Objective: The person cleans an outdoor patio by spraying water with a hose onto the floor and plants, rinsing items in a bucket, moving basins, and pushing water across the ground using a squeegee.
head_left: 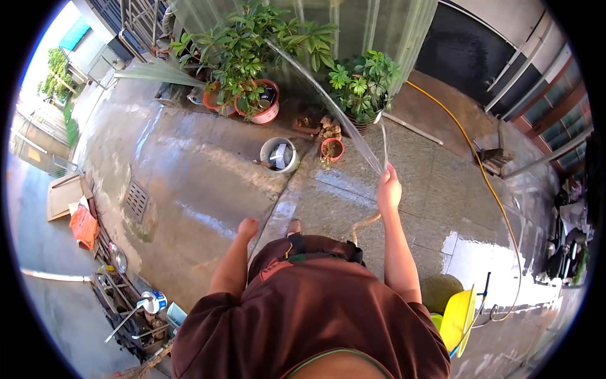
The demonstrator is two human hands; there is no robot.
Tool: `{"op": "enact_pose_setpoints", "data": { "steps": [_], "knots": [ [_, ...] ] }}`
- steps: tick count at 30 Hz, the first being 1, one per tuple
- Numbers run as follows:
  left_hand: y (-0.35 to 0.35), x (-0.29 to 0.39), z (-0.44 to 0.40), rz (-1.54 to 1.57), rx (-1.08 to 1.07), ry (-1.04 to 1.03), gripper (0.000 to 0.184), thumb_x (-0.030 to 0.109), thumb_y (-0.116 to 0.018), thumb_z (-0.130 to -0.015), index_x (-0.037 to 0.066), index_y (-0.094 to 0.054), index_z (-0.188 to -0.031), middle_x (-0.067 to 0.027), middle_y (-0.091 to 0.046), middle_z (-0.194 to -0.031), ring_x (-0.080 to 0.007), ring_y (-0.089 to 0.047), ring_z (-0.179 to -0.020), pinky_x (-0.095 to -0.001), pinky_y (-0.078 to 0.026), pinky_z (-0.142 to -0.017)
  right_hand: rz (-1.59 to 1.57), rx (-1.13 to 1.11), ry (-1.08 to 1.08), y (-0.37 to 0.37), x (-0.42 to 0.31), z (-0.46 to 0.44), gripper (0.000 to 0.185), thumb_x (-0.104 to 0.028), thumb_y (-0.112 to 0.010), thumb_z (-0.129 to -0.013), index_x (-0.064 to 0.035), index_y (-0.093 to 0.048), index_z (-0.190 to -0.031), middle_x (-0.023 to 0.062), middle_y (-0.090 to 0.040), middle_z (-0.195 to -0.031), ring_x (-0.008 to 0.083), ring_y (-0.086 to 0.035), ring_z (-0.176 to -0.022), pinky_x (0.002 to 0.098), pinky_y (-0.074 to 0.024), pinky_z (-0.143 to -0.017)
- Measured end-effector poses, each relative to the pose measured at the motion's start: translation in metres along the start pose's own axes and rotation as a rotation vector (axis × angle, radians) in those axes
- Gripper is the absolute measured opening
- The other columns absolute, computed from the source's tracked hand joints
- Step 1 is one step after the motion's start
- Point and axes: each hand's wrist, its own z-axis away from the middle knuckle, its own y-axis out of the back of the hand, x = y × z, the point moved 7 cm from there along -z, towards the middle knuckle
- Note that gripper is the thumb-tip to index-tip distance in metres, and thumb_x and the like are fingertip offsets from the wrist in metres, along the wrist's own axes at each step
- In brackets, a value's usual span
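Wet concrete yard [183, 167], seen from the head camera, with edges cut off by a dark round border. Right hand [389, 189] closed around a tan hose [366, 221], with the mouth hidden in the fist and the rest trailing behind the wrist out of sight. Clear water jet [328, 102] from fist to large potted plant [246, 44], landing point lost among leaves; thin stream [384, 142] beside smaller plant [366, 82]. Left hand [249, 227] loosely curled; cannot tell whether around anything. Pale bucket [293, 165] ahead, contents hard to make out.
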Motion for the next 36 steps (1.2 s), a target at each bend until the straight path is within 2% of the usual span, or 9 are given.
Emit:
{"op": "enact_pose_setpoints", "data": {
  "steps": [7,16,20,23,26,30,32,33,36],
  "knots": [
    [-0.002,-0.006,0.010,0.138,-0.003,0.028,0.034,0.034,-0.051,-0.082,0.005,-0.064,-0.072,-0.0094,-0.063,-0.059,-0.0220,-0.063,-0.053,-0.0354,-0.050,-0.058,0.269,-0.238,-0.025,-0.049,0.040,0.015,0.042,-0.030,-0.035,-0.089,-0.0143,-0.047,-0.126,0.0240,-0.063,-0.083,0.0401,-0.061,-0.079,0.0493,-0.0475,-0.073],
    [0.015,-0.041,0.018,0.075,0.019,0.151,0.030,0.033,-0.053,-0.081,0.005,-0.064,-0.078,-0.0090,-0.064,-0.061,-0.0207,-0.063,-0.052,-0.0350,-0.050,-0.056,-0.049,-0.024,0.003,-0.015,0.014,-0.011,0.038,-0.027,-0.039,-0.091,-0.0113,-0.051,-0.123,0.0214,-0.064,-0.083,0.0380,-0.062,-0.078,0.0466,-0.0471,-0.070],
    [0.013,-0.037,0.004,0.045,0.013,0.065,0.035,0.035,-0.051,-0.081,0.003,-0.064,-0.074,-0.0106,-0.063,-0.060,-0.0231,-0.063,-0.054,-0.0364,-0.050,-0.059,0.011,-0.051,0.018,-0.023,0.014,-0.010,0.038,-0.027,-0.038,-0.090,-0.0136,-0.052,-0.123,0.0219,-0.063,-0.082,0.0381,-0.062,-0.077,0.0468,-0.0474,-0.069],
    [0.010,-0.013,0.004,0.058,0.002,0.024,0.037,0.036,-0.050,-0.081,0.003,-0.064,-0.072,-0.0117,-0.063,-0.060,-0.0244,-0.063,-0.055,-0.0375,-0.050,-0.061,0.160,-0.234,0.008,-0.056,0.031,0.009,0.038,-0.027,-0.037,-0.090,-0.0155,-0.051,-0.124,0.0228,-0.063,-0.083,0.0387,-0.062,-0.079,0.0475,-0.0479,-0.070],
    [0.007,0.005,-0.001,0.070,0.017,-0.032,0.036,0.037,-0.050,-0.081,0.004,-0.064,-0.073,-0.0124,-0.063,-0.061,-0.0253,-0.063,-0.056,-0.0380,-0.050,-0.063,0.116,-0.217,0.020,-0.058,0.025,0.018,0.040,-0.027,-0.037,-0.089,-0.0092,-0.053,-0.121,0.0240,-0.062,-0.085,0.0399,-0.060,-0.082,0.0473,-0.0465,-0.072],
    [0.012,0.010,-0.009,0.025,0.028,-0.028,0.035,0.036,-0.051,-0.081,0.005,-0.065,-0.076,-0.0124,-0.063,-0.061,-0.0261,-0.064,-0.060,-0.0382,-0.050,-0.065,-0.103,-0.021,0.017,-0.057,0.044,-0.015,0.037,-0.025,-0.039,-0.090,-0.0074,-0.052,-0.120,0.0182,-0.063,-0.074,0.0318,-0.063,-0.066,0.0427,-0.0479,-0.060],
    [0.015,0.006,-0.024,0.003,0.026,-0.006,0.035,0.036,-0.051,-0.081,0.005,-0.066,-0.077,-0.0127,-0.064,-0.064,-0.0274,-0.064,-0.065,-0.0387,-0.050,-0.067,-0.419,-0.050,-0.195,-0.047,0.048,-0.025,0.036,-0.024,-0.041,-0.092,-0.0042,-0.054,-0.118,0.0072,-0.055,-0.062,0.0170,-0.054,-0.053,0.0325,-0.0432,-0.050],
    [0.018,0.002,-0.035,0.002,0.017,0.014,0.035,0.036,-0.051,-0.081,0.005,-0.066,-0.077,-0.0132,-0.064,-0.067,-0.0285,-0.065,-0.068,-0.0392,-0.050,-0.067,-0.618,0.023,-0.236,-0.046,0.054,-0.029,0.034,-0.025,-0.041,-0.092,-0.0052,-0.055,-0.116,-0.0019,-0.042,-0.056,0.0070,-0.040,-0.046,0.0245,-0.0344,-0.041],
    [0.014,-0.034,-0.098,-0.082,0.047,-0.044,0.034,0.038,-0.054,-0.080,0.006,-0.065,-0.081,-0.0156,-0.065,-0.082,-0.0342,-0.062,-0.082,-0.0421,-0.049,-0.072,-0.687,0.059,-0.416,-0.034,0.062,-0.023,0.033,-0.025,-0.041,-0.093,-0.0080,-0.056,-0.116,-0.0038,-0.037,-0.053,0.0070,-0.036,-0.041,0.0235,-0.0281,-0.035]
  ]
}}
